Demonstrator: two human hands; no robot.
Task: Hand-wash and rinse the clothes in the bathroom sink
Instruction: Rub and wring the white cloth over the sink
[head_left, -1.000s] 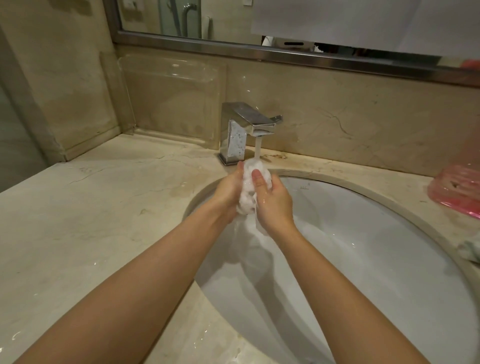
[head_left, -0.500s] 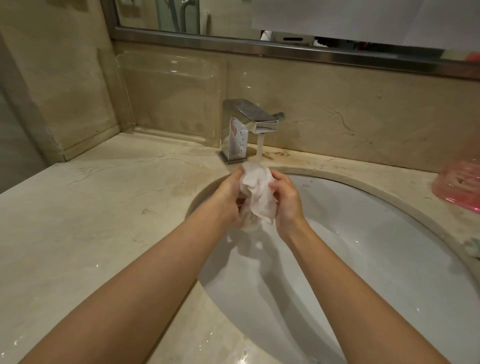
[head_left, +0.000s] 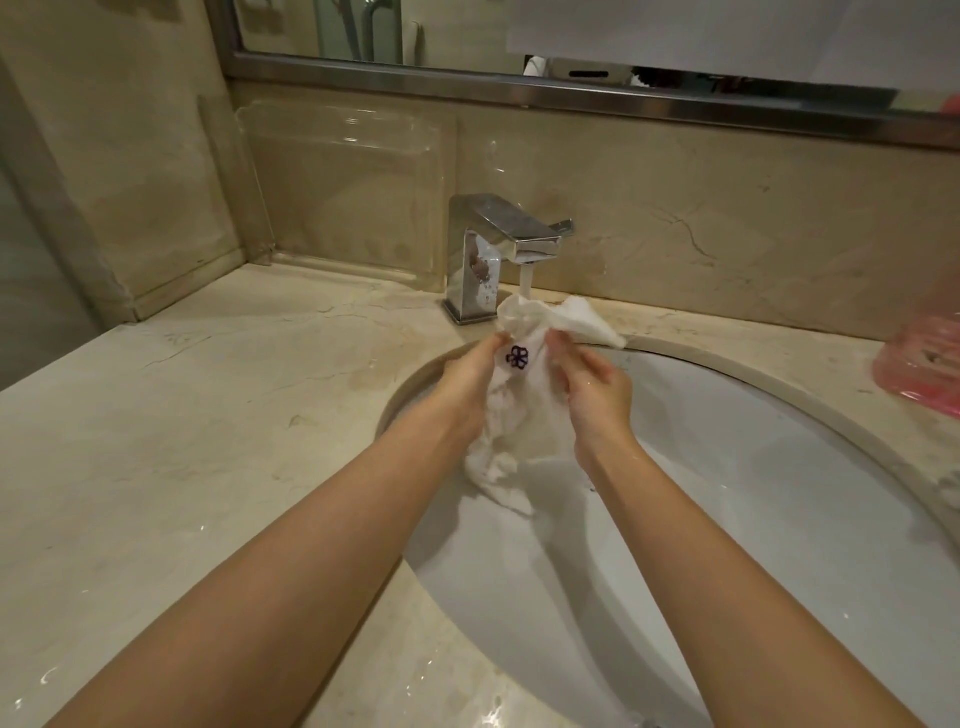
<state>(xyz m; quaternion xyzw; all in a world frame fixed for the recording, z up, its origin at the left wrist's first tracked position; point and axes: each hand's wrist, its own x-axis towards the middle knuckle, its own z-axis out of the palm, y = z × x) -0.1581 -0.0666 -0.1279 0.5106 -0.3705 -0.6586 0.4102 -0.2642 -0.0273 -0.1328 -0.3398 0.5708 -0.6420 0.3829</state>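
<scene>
Both hands, left hand (head_left: 467, 382) and right hand (head_left: 597, 387), pinch the white cloth (head_left: 524, 395) between them under the faucet (head_left: 498, 249).

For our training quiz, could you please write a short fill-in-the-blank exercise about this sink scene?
1. Water runs from the square chrome tap onto a small white cloth embroidered with a ____ flower.
2. The left hand and right hand both grip the ____.
3. The cloth hangs over the oval white ____.
4. A translucent soap dish at the right edge is ____ in colour.

Missing words: purple; cloth; sink; pink
</scene>
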